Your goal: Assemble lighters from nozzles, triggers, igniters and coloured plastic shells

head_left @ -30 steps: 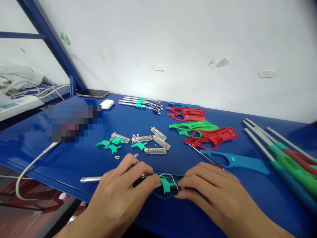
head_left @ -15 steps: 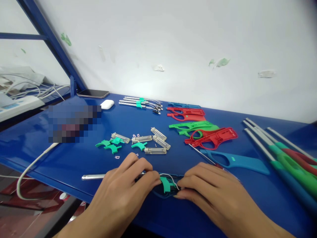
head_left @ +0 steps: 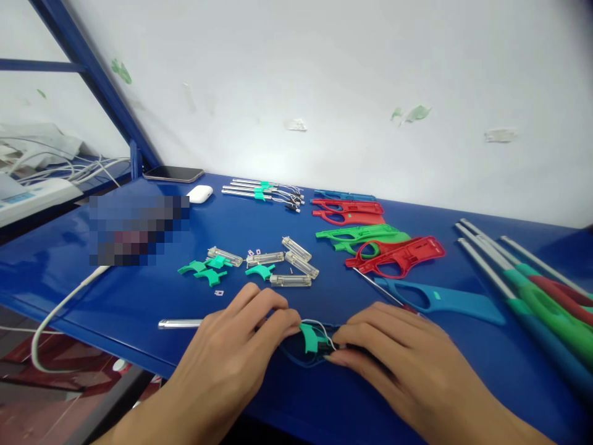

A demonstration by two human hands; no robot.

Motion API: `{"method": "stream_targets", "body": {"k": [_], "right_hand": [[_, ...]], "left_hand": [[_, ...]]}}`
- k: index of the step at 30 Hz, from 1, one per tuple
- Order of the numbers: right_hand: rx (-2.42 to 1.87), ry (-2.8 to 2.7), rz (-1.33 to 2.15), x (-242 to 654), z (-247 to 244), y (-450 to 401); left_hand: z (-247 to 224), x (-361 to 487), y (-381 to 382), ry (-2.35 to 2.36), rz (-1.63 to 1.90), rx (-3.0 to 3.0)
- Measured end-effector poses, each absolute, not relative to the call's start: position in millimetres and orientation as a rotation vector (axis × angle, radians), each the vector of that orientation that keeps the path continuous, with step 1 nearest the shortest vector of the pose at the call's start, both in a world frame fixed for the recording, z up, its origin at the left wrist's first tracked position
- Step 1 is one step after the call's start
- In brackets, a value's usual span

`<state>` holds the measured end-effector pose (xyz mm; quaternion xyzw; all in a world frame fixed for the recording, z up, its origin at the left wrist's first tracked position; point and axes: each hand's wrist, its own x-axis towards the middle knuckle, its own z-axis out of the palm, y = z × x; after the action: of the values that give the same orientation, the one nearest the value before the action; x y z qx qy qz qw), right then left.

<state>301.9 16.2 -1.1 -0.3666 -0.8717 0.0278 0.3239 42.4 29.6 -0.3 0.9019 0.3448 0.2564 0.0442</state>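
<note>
A partly built stick lighter lies at the front of the table, its metal tube (head_left: 178, 324) pointing left. Pinched fingers of my left hand (head_left: 245, 340) grip it just left of the green trigger (head_left: 309, 339). At the trigger's right, my right hand (head_left: 398, 358) has thumb and fingers closed on the handle end, by a white wire (head_left: 330, 341) and a dark part. Under the hands shows part of the lighter's blue half shell (head_left: 296, 357); the rest is covered. Beyond my right hand lie a blue handle shell (head_left: 463, 303) and a screwdriver (head_left: 377, 285).
Clear fuel tanks (head_left: 291, 280) and loose green triggers (head_left: 210, 277) lie mid-table. Behind them are tubes with wires (head_left: 245, 192). Red shells (head_left: 417, 249) and green shells (head_left: 356, 233) sit right of centre. Several lighters (head_left: 532, 290) lie far right; a phone (head_left: 173, 173) lies back left.
The lighter has shifted slightly right and away from me, and its trigger looks a little more tilted. Both hands keep hold of it.
</note>
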Motion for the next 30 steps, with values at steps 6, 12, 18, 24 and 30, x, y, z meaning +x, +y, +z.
{"method": "stream_targets", "body": {"k": [6,12,18,24,30], "right_hand": [[-0.968,-2.290,0.082,302,-4,17],[-0.989,-2.285,0.105,302,-4,16],[-0.996,-2.273,0.119,303,-5,15],[-0.967,-2.296,0.125,303,-5,14],[-0.933,-2.310,0.121,303,0,16]], "left_hand": [[2,41,30,1.039,0.765,2.812],[3,39,29,1.064,0.736,2.838],[2,38,30,1.018,0.670,2.818],[8,44,28,1.011,0.689,2.840],[13,47,27,0.987,0.737,2.878]]}}
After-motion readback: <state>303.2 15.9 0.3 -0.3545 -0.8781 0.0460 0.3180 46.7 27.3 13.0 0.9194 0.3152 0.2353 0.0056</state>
